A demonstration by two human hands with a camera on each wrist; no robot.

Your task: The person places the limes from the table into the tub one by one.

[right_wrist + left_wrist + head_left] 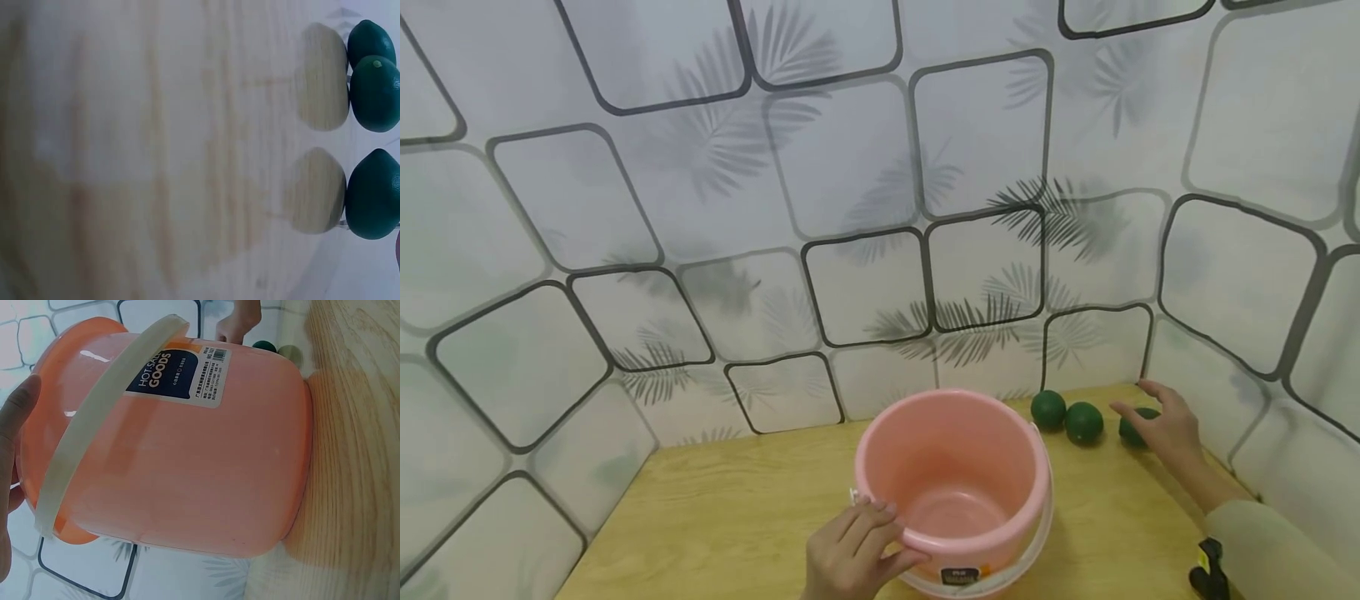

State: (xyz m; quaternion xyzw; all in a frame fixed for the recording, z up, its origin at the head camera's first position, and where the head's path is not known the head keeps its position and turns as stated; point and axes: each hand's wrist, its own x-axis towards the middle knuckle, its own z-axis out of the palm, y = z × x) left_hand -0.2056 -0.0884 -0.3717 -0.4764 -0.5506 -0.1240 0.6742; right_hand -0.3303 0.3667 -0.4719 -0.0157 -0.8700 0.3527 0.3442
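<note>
A pink plastic bucket (951, 446) stands upright on the wooden table, its white handle (1037, 542) hanging down at the front. My left hand (855, 552) holds the near-left part of its rim, thumb outside; the left wrist view shows the fingers (19, 406) at that rim and a printed label (178, 375). Beyond the bucket, my right hand (1168, 429) reaches over the rightmost green lime (1133, 428), thumb and fingers spread apart around it. Two more limes, one (1084, 423) and another (1048, 411), lie close together to its left. Nothing is in the bucket.
A black object with a yellow strip (1210, 571) lies near the right front edge of the table, beside my right sleeve (1270, 542). Patterned wall covering (865, 292) rises behind the table and along both sides. Bare wood (715, 508) stretches left of the bucket.
</note>
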